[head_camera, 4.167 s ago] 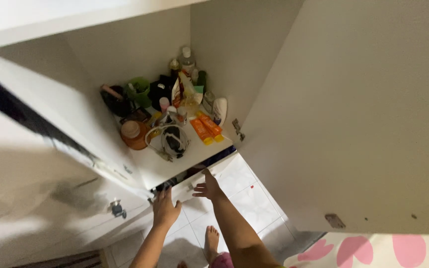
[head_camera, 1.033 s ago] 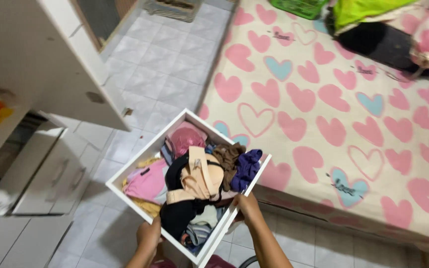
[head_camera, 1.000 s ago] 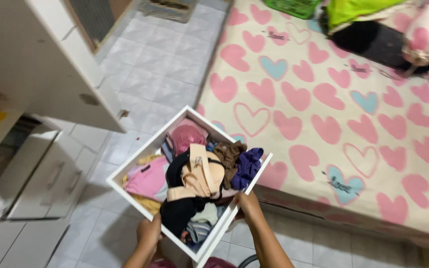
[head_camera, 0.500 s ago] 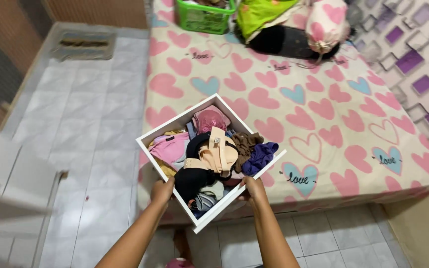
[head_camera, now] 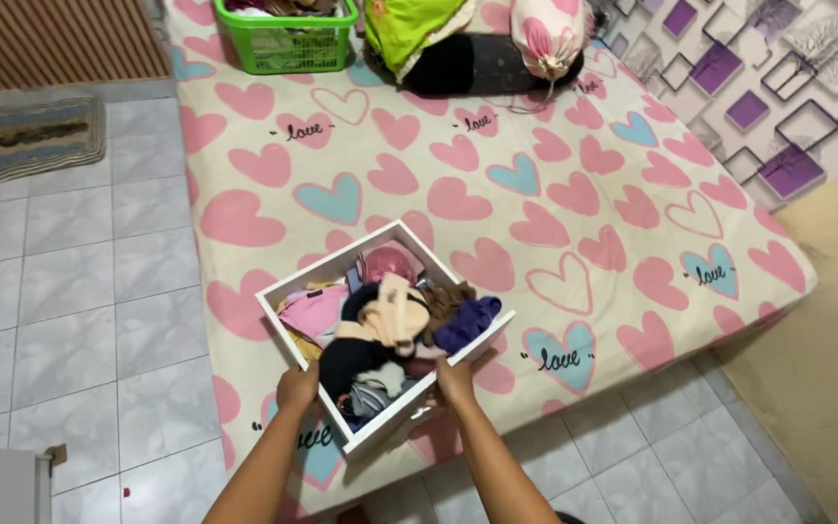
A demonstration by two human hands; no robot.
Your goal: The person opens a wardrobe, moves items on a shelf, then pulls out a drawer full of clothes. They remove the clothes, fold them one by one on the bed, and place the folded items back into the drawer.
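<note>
I hold a white wooden drawer (head_camera: 317, 276) with both hands over the near edge of a mattress (head_camera: 574, 194) covered in a cream sheet with pink and blue hearts. My left hand (head_camera: 297, 386) grips the drawer's near left side. My right hand (head_camera: 454, 380) grips its front panel on the right. The drawer is heaped with underwear and small clothes (head_camera: 385, 325) in pink, beige, black, brown and purple.
A green plastic basket (head_camera: 288, 39) stands at the far end of the mattress beside a lime-green cloth, a black bundle (head_camera: 477, 63) and a heart-print pillow (head_camera: 545, 34). Grey floor tiles (head_camera: 70, 291) lie to the left with a small mat (head_camera: 26, 136). A patterned wall (head_camera: 778, 87) is at right.
I pulled the drawer out of the cupboard, turned away from it and carried the drawer to the bed. It now sits lower over the mattress edge, both hands still gripping it.
</note>
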